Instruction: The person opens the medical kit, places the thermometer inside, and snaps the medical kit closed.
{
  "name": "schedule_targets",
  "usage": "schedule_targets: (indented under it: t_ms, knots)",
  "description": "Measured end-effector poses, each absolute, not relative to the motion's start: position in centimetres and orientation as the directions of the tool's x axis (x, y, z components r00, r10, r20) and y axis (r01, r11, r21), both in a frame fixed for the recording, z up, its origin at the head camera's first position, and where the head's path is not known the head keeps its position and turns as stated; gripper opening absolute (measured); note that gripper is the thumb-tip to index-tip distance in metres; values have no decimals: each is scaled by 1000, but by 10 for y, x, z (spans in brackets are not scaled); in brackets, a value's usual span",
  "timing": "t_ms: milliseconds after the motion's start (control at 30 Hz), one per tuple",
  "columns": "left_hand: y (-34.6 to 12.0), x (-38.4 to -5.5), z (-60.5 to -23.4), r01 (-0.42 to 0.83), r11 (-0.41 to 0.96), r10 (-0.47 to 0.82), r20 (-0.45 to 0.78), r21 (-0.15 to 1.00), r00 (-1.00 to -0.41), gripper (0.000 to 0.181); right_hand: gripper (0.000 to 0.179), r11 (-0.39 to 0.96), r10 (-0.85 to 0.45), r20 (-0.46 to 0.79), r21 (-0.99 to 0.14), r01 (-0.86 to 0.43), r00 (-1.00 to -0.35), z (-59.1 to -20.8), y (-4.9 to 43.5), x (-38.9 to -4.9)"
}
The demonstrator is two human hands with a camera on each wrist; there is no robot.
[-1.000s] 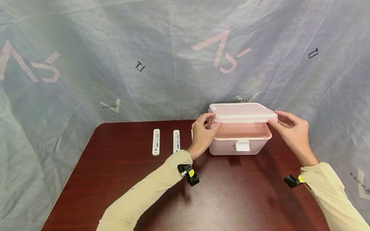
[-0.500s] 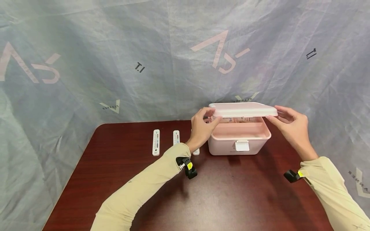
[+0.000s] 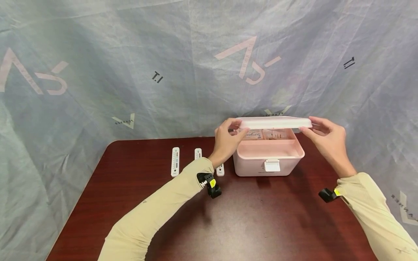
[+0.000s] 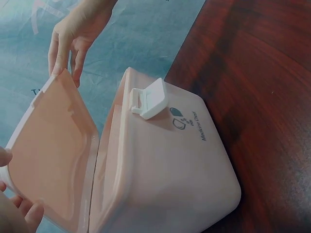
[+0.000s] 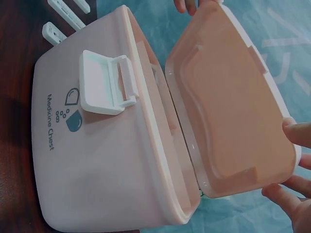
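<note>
A pale pink medicine chest [image 3: 246,167] stands on the table, its lid [image 3: 274,123] tilted up and back. My left hand [image 3: 225,144] holds the lid's left front corner between thumb and fingers. At the opposite corner, my right hand [image 3: 330,142] pinches the lid the same way. The white latch [image 5: 101,82] hangs unfastened on the front wall in the right wrist view. Inside the chest, a divider separates the bare front compartment from the rear, where a packet printed "Surgical" [image 3: 253,135] and another packet [image 3: 275,134] show.
Left of the chest, white thermometer strips lie on the dark red table [image 3: 261,221]: one at the far left [image 3: 175,161], a middle strip [image 3: 197,153] and a third strip [image 3: 220,170], the last two partly behind my left arm. A grey printed cloth [image 3: 192,72] hangs behind the table.
Both hands have raised the lid's front edge upward and back, opening the chest wider. The divider and rear packets have come into view, and more of the third thermometer shows past my left arm.
</note>
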State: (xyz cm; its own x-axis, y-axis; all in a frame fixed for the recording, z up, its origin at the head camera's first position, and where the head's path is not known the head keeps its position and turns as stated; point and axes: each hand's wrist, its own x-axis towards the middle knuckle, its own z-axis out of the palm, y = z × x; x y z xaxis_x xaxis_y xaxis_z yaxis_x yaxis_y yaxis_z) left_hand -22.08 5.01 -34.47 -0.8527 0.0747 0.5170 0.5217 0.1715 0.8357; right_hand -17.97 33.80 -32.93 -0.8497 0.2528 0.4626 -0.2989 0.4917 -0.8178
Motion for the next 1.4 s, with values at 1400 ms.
schedule_targets:
  t_ms: [1400]
  knots:
    - [39, -260, -304, 547, 323, 159, 525, 772, -836, 22, 46, 541, 319, 469, -803, -248, -823, -296, 332, -220]
